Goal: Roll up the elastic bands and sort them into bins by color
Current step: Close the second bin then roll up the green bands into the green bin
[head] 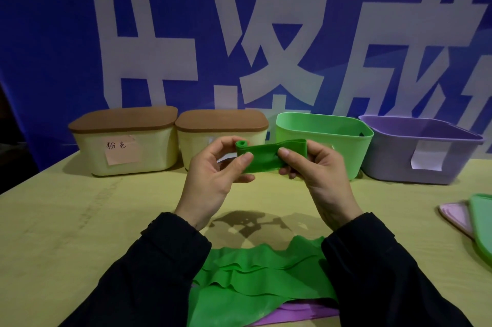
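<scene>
Head view: green band half-rolled above the table

Head view, centre of the frame: a left hand and a right hand pinch a green elastic band between thumb and fingers, its left end curled into a small roll. Behind, along the blue banner, stand two lidded cream bins, a green bin and a purple bin. At the lower centre, loose green bands lie over a purple band on the table.

The green band appeared matt, rubbery and smooth; the green bin and purple bin looked smooth plastic, the near tabletop matt wood-like, the far backdrop cloth.
</scene>
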Available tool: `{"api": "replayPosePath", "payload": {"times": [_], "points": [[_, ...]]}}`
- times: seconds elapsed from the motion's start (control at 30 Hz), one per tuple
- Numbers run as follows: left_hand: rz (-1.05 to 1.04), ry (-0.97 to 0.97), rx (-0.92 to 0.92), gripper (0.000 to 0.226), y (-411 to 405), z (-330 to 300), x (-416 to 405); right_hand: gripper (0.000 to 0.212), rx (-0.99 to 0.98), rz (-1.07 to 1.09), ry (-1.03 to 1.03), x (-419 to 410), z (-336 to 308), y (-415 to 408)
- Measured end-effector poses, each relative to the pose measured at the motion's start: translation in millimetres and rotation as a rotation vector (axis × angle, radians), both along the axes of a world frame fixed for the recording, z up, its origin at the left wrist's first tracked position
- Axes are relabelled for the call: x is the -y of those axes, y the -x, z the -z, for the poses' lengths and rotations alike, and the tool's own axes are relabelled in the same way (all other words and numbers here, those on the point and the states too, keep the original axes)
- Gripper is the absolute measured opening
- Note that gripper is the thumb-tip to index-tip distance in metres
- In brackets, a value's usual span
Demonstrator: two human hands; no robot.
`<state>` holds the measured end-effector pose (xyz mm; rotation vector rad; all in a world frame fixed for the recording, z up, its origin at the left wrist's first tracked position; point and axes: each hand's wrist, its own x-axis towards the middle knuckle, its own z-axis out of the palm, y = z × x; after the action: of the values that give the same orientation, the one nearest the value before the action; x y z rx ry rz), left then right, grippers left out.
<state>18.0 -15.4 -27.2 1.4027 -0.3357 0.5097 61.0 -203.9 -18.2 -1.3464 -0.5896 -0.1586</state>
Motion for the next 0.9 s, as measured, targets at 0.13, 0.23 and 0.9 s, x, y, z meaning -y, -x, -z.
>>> {"api": "replayPosePath", "payload": {"times": [0.13,0.23,0.9], "points": [[0.056,-0.057,-0.006,0.033,-1.6,4.1,0.8,0.008,0.011,-0.015,0.014,-1.6,0.7,1.0],[0.079,-0.053,-0.038,0.027,-0.6,4.2,2.0,0.014,-0.016,-0.05,0.008,-4.0,1.6,2.5],[0.025,-0.027,0.014,0.025,0.8,1.3,2.1,0.007,0.005,-0.014,0.049,-8.5,5.2,3.3]]}}
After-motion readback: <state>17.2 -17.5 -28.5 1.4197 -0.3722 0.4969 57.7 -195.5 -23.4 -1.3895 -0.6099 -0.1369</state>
